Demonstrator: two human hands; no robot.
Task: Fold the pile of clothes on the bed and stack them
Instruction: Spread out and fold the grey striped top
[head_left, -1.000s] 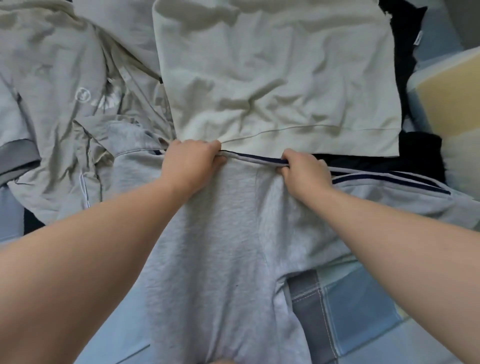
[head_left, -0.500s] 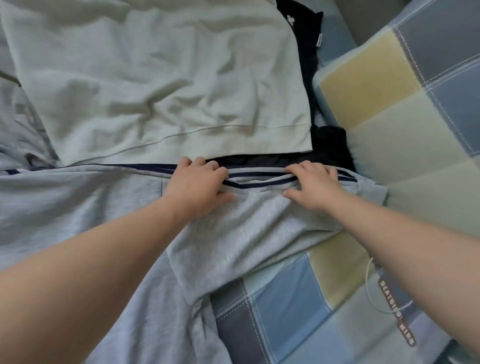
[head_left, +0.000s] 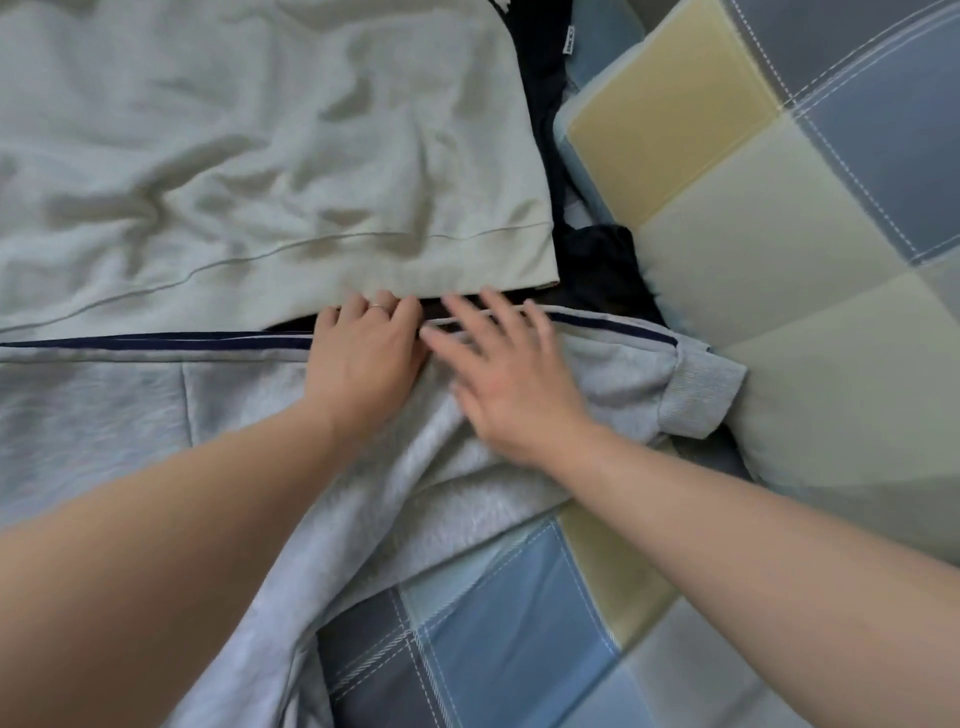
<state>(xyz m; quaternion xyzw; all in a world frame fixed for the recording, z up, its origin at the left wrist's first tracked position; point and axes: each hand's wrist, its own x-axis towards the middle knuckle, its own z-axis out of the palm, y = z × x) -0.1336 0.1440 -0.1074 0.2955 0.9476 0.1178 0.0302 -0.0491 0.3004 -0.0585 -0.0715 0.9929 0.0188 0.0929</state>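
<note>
Because the grey pants (head_left: 104, 415) are soft and floppy, they will sag and bunch up if you lift them from one spot, so I think it is best to take them by the firm parts. They lie across the middle of the frame, on the bed (head_left: 493, 623) with its blue and yellow squares, and one leg runs out to the right. A dark blue stripe (head_left: 156, 343) runs along the top edge of the leg, and the ribbed cuff (head_left: 701, 389) at its end sits at the middle right, touching the big checked pillow (head_left: 779, 234). The left hand (head_left: 363, 358) rests on the pants right at the stripe. Its fingers reach over the edge, and I cannot tell if its grip is pinching the cloth or only pressing on it. The right hand (head_left: 509, 384) is just beside it, a bit blurry, with its grip wide apart: the fingers are straight and spread, flat on the leg, holding nothing. Above the hands, in the upper left, lies a pale green top (head_left: 260, 156), and a dark piece of clothing (head_left: 597, 249) peeks out by its right edge. The pants look light and not slippery. The striped edge and the cuff are thicker, so those are good places to hold, one hand at each end, to keep the leg flat.
</note>
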